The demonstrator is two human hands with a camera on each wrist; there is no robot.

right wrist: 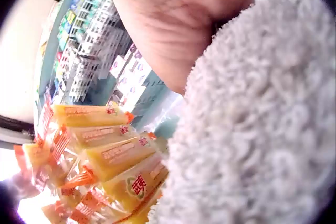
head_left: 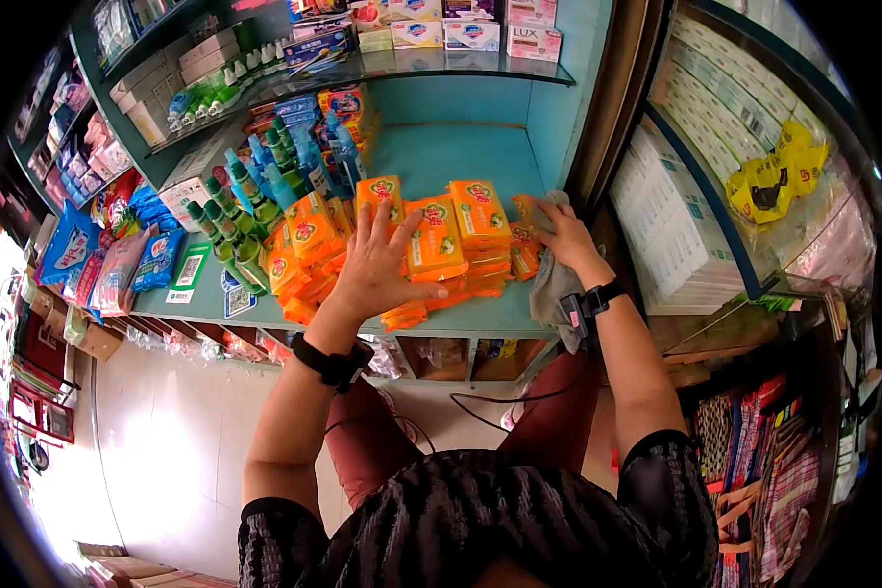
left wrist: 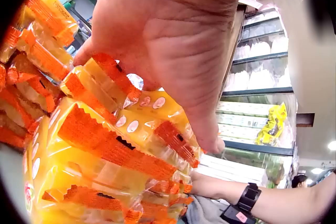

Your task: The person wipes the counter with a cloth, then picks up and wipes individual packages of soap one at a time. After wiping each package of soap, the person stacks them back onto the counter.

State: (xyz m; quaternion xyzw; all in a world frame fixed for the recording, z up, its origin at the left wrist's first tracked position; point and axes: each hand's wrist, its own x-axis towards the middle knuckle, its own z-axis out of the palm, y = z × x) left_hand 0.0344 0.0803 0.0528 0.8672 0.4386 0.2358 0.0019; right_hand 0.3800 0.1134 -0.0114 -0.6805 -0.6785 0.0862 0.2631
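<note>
Orange-wrapped soap bars [head_left: 434, 235] lie in stacked piles along the front of the teal shelf. My left hand [head_left: 374, 263] is spread over them, fingers straight and reaching onto the upper packs. In the left wrist view its palm [left wrist: 173, 50] lies over the crimped wrapper ends. At the right end of the pile my right hand [head_left: 566, 243] grips a bunched grey towel [head_left: 556, 294], its fingertips beside a few soap packs [head_left: 525, 250]. The towel [right wrist: 262, 119] covers much of the right wrist view and hides those fingers.
Green and blue spray bottles [head_left: 255, 201] crowd the pile's left side. Bagged detergent [head_left: 157, 260] and a green code card [head_left: 188, 272] lie farther left. Boxed soaps stand on the glass shelf [head_left: 441, 65] above. White cartons [head_left: 671, 220] and a yellow bag [head_left: 779, 176] are at right.
</note>
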